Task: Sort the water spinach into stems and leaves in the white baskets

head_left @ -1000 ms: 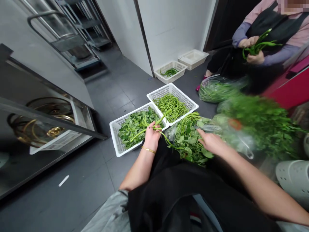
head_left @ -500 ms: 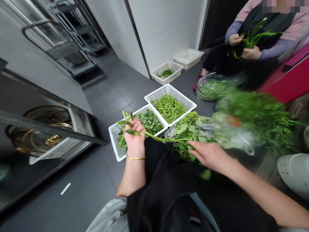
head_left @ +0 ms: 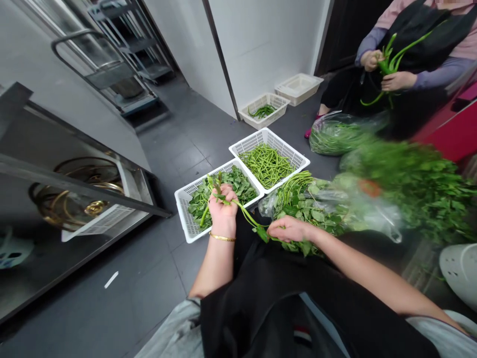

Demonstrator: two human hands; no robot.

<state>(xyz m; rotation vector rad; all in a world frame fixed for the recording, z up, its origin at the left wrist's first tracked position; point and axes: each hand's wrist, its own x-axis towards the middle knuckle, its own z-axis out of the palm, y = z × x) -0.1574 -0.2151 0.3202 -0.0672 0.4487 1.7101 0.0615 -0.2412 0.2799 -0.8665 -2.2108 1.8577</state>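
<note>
My left hand (head_left: 223,208) is closed round a small bunch of leafy green stems (head_left: 246,215), above the near edge of a white basket (head_left: 181,211) of loose green leaves (head_left: 240,184). Cut stem ends stick out past the fingers. From there the stems run right to my right hand (head_left: 289,229), whose fingers are pinched on their leafy end over my black apron (head_left: 268,283). Just beyond my right hand lies a pile of leafy greens (head_left: 309,206), partly hidden by that hand.
A second white basket (head_left: 303,161) holds cut green stems. Farther back stand two pale baskets (head_left: 285,110). At right are a bagged bundle of greens (head_left: 333,136), bushy herbs (head_left: 428,184) and a white bin (head_left: 462,273). Another person (head_left: 413,79) holds green stalks. A metal shelf (head_left: 137,219) stands left.
My right hand has moved left along the stems, closer to my left hand, and its fingers have closed. My left hand keeps its hold. The view has shifted slightly.
</note>
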